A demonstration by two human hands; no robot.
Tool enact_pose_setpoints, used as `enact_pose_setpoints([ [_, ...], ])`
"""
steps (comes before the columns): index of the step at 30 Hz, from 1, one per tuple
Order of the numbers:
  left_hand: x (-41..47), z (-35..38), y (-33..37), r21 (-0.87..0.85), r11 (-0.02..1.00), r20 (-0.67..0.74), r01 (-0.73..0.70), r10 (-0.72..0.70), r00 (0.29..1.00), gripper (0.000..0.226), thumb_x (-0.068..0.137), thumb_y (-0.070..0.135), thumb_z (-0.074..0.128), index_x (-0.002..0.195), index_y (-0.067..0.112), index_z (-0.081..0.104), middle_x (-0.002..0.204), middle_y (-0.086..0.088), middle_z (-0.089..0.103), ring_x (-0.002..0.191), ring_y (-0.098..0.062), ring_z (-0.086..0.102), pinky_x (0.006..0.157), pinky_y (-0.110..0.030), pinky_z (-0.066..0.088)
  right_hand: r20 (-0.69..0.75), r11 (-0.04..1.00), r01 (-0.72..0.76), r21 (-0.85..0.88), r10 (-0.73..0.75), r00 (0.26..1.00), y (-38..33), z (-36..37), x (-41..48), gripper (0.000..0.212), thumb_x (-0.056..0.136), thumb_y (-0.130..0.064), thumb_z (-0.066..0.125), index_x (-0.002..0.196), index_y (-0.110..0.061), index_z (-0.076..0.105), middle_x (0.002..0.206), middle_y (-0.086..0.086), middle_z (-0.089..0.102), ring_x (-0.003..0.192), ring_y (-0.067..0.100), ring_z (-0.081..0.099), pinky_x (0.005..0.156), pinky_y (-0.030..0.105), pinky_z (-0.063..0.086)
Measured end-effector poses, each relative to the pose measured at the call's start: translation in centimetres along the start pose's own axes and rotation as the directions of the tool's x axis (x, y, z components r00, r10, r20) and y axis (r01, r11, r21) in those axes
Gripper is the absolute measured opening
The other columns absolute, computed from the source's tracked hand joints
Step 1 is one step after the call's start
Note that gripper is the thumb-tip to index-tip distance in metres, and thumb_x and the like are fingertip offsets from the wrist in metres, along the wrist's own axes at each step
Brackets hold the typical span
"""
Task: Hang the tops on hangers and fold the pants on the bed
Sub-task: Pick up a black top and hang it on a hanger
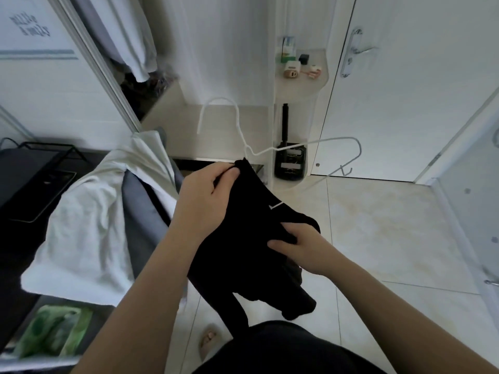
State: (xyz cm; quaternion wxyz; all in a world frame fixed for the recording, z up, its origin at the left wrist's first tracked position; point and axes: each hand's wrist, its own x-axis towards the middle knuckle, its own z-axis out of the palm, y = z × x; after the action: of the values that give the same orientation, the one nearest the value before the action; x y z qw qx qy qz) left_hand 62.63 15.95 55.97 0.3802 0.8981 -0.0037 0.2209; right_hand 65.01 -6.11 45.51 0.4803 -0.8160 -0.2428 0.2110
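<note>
1. The left grip (pixel 208 195) is just left of the frame's centre. Its thumb and fingers are closed in a pinch on the top edge of the black top (pixel 243 238).
2. The right grip (pixel 299 247) sits lower and to the right. Its fingers are curled into a bunched fold of the same black top, holding it.
3. The black top hangs in the air between the two grips, in the middle of the frame. Its loose lower part droops towards the tiled floor (pixel 378 238).
4. The white wire hanger (pixel 313 143) rises out of the top's upper edge, just above the left grip's fingertips. Its hook curves up towards the upper middle of the frame. One bare arm reaches out to the right, clear of the fabric. The other arm is hidden, so I cannot tell how far it sits inside the top.
5. A white garment (pixel 89 211) lies draped over the corner of the grey bed (pixel 143 211) at the left of the frame, apart from both grips.
6. At the upper right is a white door (pixel 405 103) with a metal handle (pixel 356 51).
7. Left of the door, a rounded corner shelf (pixel 302 85) carries several small items, too small to name.
8. A green packet (pixel 54 330) lies at the lower left.
</note>
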Motion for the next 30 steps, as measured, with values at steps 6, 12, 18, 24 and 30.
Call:
enact_pose_setpoints([
  [6, -1.0, -1.5, -2.6, -0.043, 0.998, 0.119, 0.041, -0.036, 0.992, 0.011, 0.093, 0.033, 0.059, 0.085, 0.029, 0.065, 0.073, 0.007, 0.067, 0.069, -0.011, 0.062, 0.065, -0.025, 0.044, 0.024, 0.951, -0.055, -0.305, 0.065, 0.998, 4.1, -1.0, 0.2, 0.016, 0.094, -0.028, 0.064, 0.088, -0.040, 0.056, 0.084, -0.021, 0.061, 0.080, -0.007, 0.057, 0.073, 0.024, 0.044],
  [12, -2.5, -3.4, -4.7, 0.008, 0.997, 0.200, 0.080, -0.080, 0.977, 0.022, 0.098, 0.019, 0.065, 0.086, 0.035, 0.074, 0.085, 0.022, 0.073, 0.085, 0.001, 0.068, 0.078, -0.021, 0.050, -0.002, 0.800, -0.016, -0.599, 0.019, 1.000, 5.0, -4.8, 0.2, 0.021, 0.099, -0.031, 0.056, 0.092, -0.012, 0.062, 0.082, -0.004, 0.060, 0.082, 0.017, 0.053, 0.073, 0.032, 0.042],
  [18, -3.2, -5.4, -5.1, -0.057, 0.991, 0.245, 0.119, -0.102, 0.964, 0.046, 0.095, 0.012, 0.066, 0.082, 0.056, 0.073, 0.086, 0.029, 0.073, 0.087, 0.011, 0.066, 0.077, -0.001, 0.043, 0.089, 0.583, 0.177, -0.793, -0.176, 0.980, 4.3, -7.6, 0.1, 0.019, 0.099, -0.034, 0.057, 0.092, -0.017, 0.064, 0.088, -0.004, 0.064, 0.097, 0.019, 0.059, 0.101, 0.037, 0.039],
  [24, -3.1, -6.5, -6.4, -0.177, 0.969, 0.207, 0.173, -0.135, 0.969, 0.037, 0.097, 0.014, 0.064, 0.092, 0.048, 0.077, 0.094, 0.015, 0.077, 0.092, 0.000, 0.071, 0.081, -0.011, 0.049, 0.007, 0.539, 0.068, -0.840, -0.114, 0.993, 4.4, -10.0, 0.7, 0.020, 0.102, -0.043, 0.046, 0.110, -0.031, 0.061, 0.106, -0.018, 0.062, 0.121, 0.002, 0.048, 0.120, 0.044, -0.005],
  [30, -3.3, -5.7, -6.5, -0.263, 0.954, 0.098, 0.143, -0.120, 0.988, 0.044, 0.098, 0.012, 0.061, 0.092, 0.053, 0.076, 0.092, 0.020, 0.077, 0.089, 0.004, 0.070, 0.082, -0.011, 0.052, -0.057, 0.683, 0.071, -0.727, -0.163, 0.985, 4.4, -10.3, 1.4, 0.017, 0.100, -0.036, 0.054, 0.112, -0.028, 0.064, 0.111, -0.014, 0.063, 0.117, 0.006, 0.052, 0.119, 0.038, 0.009],
])
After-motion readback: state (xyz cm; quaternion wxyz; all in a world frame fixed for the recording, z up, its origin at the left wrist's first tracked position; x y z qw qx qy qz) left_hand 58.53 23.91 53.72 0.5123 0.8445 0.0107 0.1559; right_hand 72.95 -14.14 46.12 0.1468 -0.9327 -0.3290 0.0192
